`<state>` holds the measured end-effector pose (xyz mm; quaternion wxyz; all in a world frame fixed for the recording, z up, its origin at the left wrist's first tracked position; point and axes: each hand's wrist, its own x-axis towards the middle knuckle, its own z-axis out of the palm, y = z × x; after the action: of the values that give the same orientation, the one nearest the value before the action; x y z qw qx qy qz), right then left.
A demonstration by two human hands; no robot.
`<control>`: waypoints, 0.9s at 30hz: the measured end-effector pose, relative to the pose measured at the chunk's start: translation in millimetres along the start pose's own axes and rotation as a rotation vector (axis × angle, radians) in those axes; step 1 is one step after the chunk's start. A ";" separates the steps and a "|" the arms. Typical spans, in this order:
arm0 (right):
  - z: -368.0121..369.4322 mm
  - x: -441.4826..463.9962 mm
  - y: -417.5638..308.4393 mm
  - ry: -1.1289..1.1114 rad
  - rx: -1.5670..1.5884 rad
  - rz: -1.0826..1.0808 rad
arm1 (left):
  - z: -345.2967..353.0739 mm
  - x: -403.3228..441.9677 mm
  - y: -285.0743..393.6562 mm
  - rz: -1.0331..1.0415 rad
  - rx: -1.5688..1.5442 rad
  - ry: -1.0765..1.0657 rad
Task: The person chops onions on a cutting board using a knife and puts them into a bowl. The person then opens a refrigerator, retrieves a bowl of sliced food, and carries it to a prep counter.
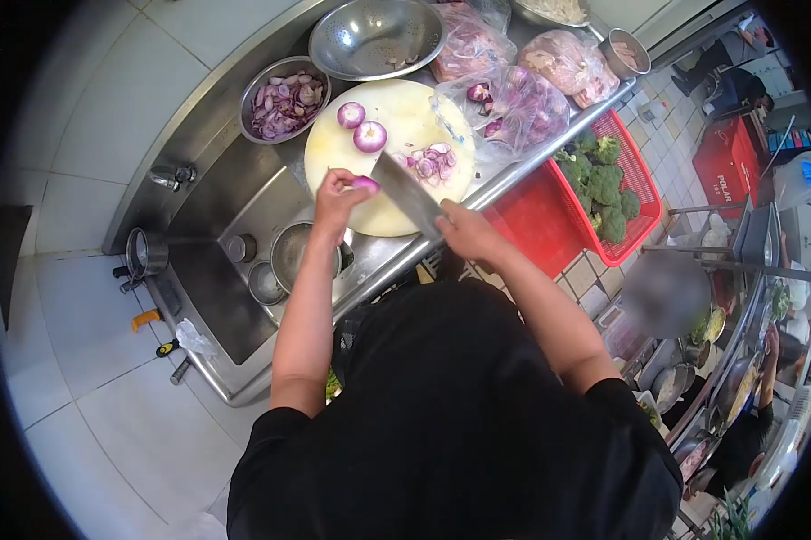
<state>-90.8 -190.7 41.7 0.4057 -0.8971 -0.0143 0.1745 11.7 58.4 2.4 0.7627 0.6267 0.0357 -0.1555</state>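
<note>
My left hand (pixel 338 200) is closed on a small purple onion piece (pixel 365 184) over the near left part of a round white cutting board (pixel 387 103). In my right hand (pixel 467 231) is the handle of a cleaver (pixel 405 193), its wide blade slanting up and left over the board. Two peeled red onions (pixel 369 137) sit on the board beyond my left hand. To the right of the blade lies a small pile of onion slices (pixel 434 164). Whether the blade touches the board I cannot tell.
A metal bowl of sliced onions (pixel 287 99) and a steel colander (pixel 378 40) stand behind the board. Bagged onions (pixel 531 112) and bagged meat (pixel 567 63) lie to the right. A sink (pixel 212 279) holds pots; a red basket (pixel 644 229) holds broccoli. Other people work at far right.
</note>
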 end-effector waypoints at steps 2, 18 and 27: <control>-12.9 3.6 -5.3 0.074 -0.099 0.134 | 9.7 -3.4 -19.5 0.021 0.114 -0.098; -8.1 -34.6 -41.2 -0.029 -0.346 0.094 | 28.6 -15.6 -11.5 0.312 0.943 -0.225; -8.6 -29.5 -41.3 -0.058 -0.350 0.070 | 26.5 -17.0 -12.0 0.329 0.973 -0.201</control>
<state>-111.0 -174.2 86.1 0.2363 -0.9486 -0.0251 0.2091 -11.6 34.1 0.9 0.3972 0.8879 -0.2131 -0.0915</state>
